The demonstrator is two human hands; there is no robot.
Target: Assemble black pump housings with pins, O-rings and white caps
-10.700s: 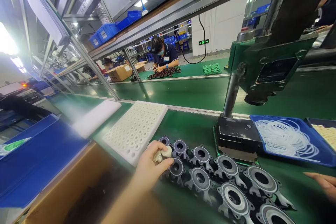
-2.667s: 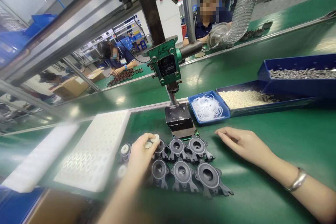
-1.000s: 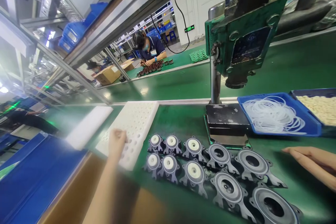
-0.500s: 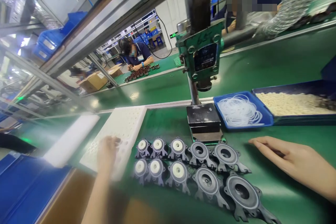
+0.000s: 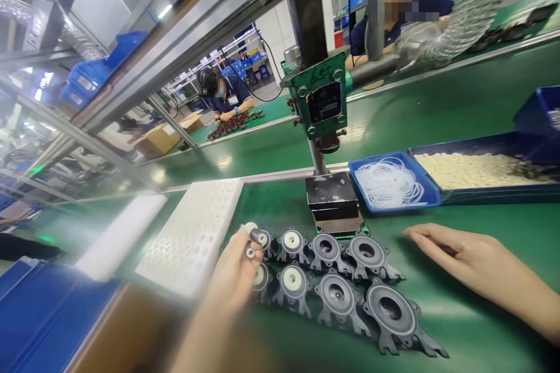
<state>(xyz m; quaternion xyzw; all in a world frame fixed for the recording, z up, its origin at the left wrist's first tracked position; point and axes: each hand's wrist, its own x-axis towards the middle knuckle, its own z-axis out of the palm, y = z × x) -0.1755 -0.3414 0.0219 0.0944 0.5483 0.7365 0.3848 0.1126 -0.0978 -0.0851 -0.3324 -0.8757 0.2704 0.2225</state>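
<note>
My left hand [image 5: 238, 268] is closed on small white round parts [image 5: 251, 252], over the left end of two rows of dark metal housings. Some housings carry a cream disc [image 5: 293, 277]; others, like the large front one [image 5: 391, 315], show a dark centre hole. Left of my hand lies a white foam tray [image 5: 192, 227] with rows of round holes. My right hand [image 5: 476, 262] rests right of the housings, fingers together and bent, thumb side up; whether it holds anything is hidden.
A green press [image 5: 321, 99] stands on a black block [image 5: 331, 193] behind the housings. Right of it are a blue tray [image 5: 361, 201] of white rings and a bin of cream pieces [image 5: 472, 169]. A person [image 5: 227, 93] works across the bench.
My left hand has moved right from the foam tray to the housings and now shows white parts in its fingers. The view has shifted slightly; my right hand keeps its pose.
</note>
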